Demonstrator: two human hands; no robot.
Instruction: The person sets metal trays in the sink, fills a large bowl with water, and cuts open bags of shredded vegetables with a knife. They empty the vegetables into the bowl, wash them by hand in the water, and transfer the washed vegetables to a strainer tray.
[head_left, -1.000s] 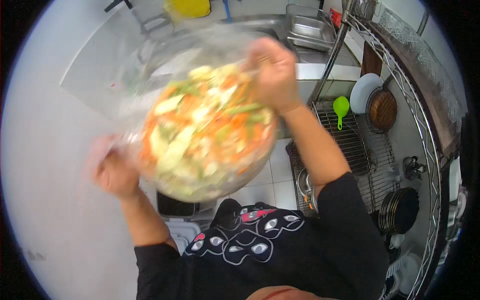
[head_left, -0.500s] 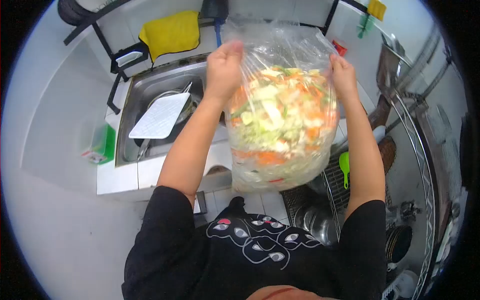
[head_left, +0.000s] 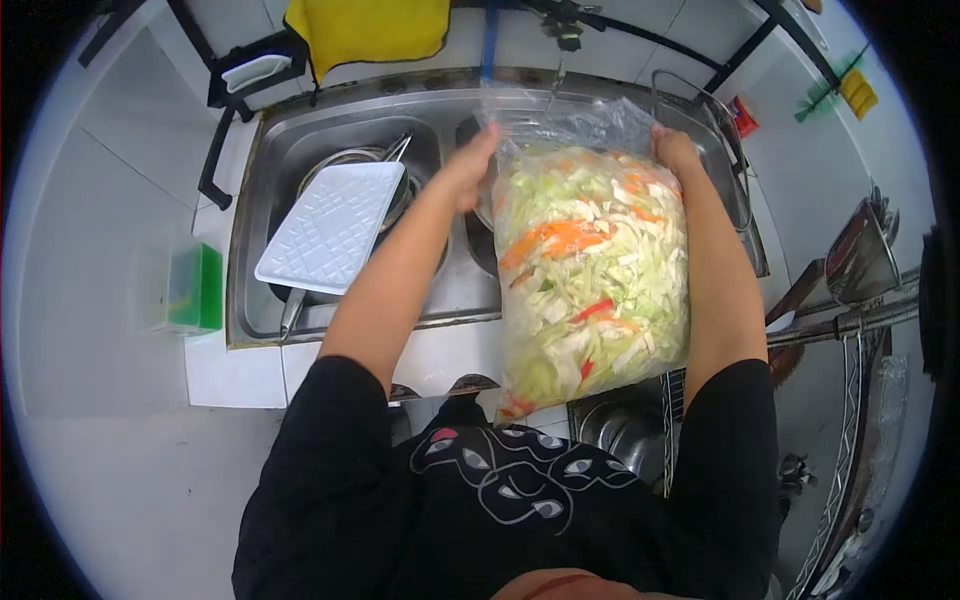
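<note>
Left hand (head_left: 470, 172): arm outstretched, gripping upper-left edge of clear plastic bag of shredded green-and-orange vegetables (head_left: 598, 275).
Right hand (head_left: 676, 152): arm outstretched, closed on upper-right edge.
Bag: above rectangular steel sink's (head_left: 470, 302) front edge.

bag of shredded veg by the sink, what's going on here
A person has a clear plastic bag packed with what looks like shredded cabbage and carrot held up in front of the sink. The right hand grips it near its upper right corner; the left hand is at the upper left edge, its grip hard to make out. A white foam tray rests in the sink, and a yellow cloth hangs behind.
</note>
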